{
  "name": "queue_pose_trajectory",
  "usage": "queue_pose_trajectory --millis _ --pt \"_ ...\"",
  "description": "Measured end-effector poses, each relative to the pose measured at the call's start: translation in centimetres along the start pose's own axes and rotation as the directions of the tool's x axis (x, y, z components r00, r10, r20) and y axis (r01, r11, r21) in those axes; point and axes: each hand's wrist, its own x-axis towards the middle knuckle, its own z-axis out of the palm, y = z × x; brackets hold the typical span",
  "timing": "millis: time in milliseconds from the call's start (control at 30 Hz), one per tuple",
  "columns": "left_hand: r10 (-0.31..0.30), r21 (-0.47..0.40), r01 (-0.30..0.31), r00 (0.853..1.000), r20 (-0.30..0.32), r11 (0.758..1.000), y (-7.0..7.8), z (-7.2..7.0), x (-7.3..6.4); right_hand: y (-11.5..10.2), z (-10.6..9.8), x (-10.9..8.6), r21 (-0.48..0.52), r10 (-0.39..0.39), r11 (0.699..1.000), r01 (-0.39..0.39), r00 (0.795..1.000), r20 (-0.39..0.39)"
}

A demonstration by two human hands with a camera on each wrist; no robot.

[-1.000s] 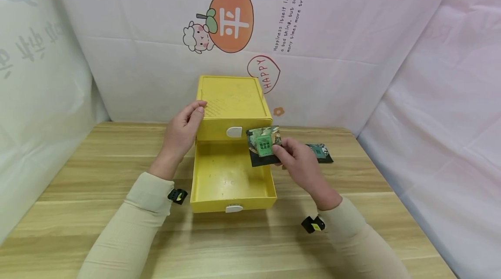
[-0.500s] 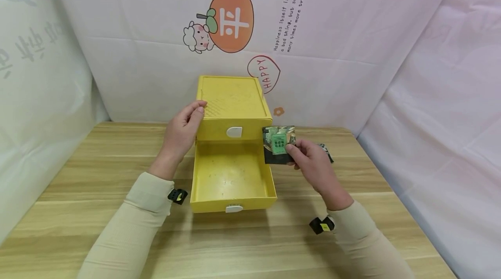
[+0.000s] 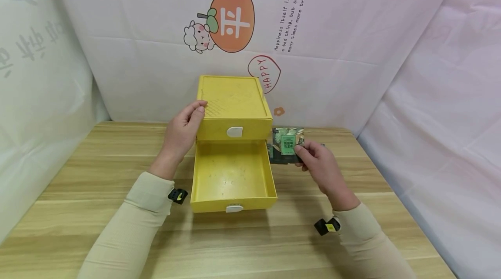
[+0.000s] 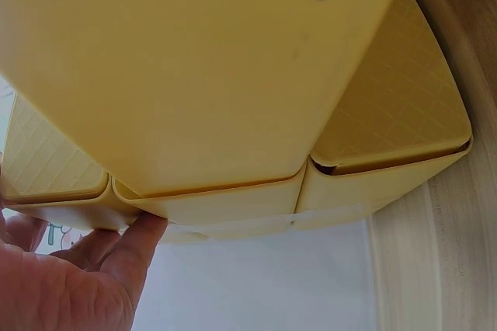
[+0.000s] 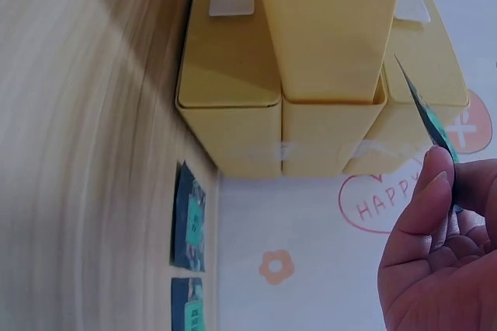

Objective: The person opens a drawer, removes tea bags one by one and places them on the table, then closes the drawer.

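A yellow drawer cabinet [image 3: 232, 96] stands at the back of the table, its middle drawer [image 3: 233, 203] pulled out with nothing inside. My left hand [image 3: 182, 129] rests against the cabinet's upper left side, fingertips over the top edge. To the right of the drawer, my right hand [image 3: 322, 166] pinches a small flat sachet [image 3: 288, 144] with a dark base and green label between thumb and fingers. In the right wrist view this sachet is seen nearly edge-on. Two similar sachets, a nearer one [image 5: 190, 222] and another [image 5: 186, 305], lie beside the cabinet.
The wooden table [image 3: 117, 209] ends at printed white cloth [image 3: 332, 31] behind and at both sides. White pull tabs, such as the upper one [image 3: 235, 131], sit on the drawer fronts. The open drawer juts toward me between both arms.
My right hand has drawn the sachet rightward, from over the drawer's right edge to beside it. The left hand and the cabinet stay where they were.
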Motion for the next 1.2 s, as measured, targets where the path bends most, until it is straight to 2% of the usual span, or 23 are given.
queue_pose_trajectory --millis 300,767,1200 --pt "-0.002 0.003 0.003 1.000 -0.004 1.000 0.0 0.1 0.0 1.2 -0.3 0.1 -0.002 0.053 0.999 -0.053 0.999 -0.003" --pt "0.001 0.011 -0.001 1.000 -0.004 1.000 0.0 0.1 0.0 3.5 0.6 0.6 -0.075 0.118 0.991 -0.114 0.992 0.043" --pt "-0.003 0.010 0.003 1.000 -0.003 1.000 0.0 0.1 0.1 4.5 1.9 0.9 -0.152 0.163 0.977 -0.150 0.984 0.075"
